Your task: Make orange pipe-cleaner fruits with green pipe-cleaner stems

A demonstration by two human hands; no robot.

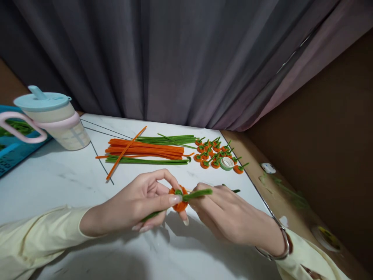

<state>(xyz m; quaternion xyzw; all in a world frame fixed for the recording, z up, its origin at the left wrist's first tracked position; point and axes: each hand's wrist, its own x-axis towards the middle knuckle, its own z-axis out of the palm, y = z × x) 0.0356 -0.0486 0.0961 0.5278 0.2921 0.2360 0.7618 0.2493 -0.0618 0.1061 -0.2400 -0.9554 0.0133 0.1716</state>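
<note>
A small orange pipe-cleaner pumpkin (180,206) with a green top is pinched between the thumb and fingers of my left hand (136,200). One green pipe-cleaner end (199,193) points right from it, across the front of my right hand (230,214). Another green length (150,216) sticks out under my left thumb. My right hand is closed close beside the pumpkin, its fingertips mostly hidden. A thin pale tip shows between the two hands, too small to name. Dark green ends (235,190) show behind my right knuckles.
Orange pipe cleaners (145,149) lie between green ones (169,139), with one orange stem crossing them. Several finished pumpkins (204,164) surround a green tape roll (226,163). At left stand a lidded cup (62,124) and a blue basket (17,155). A curtain (163,58) hangs behind.
</note>
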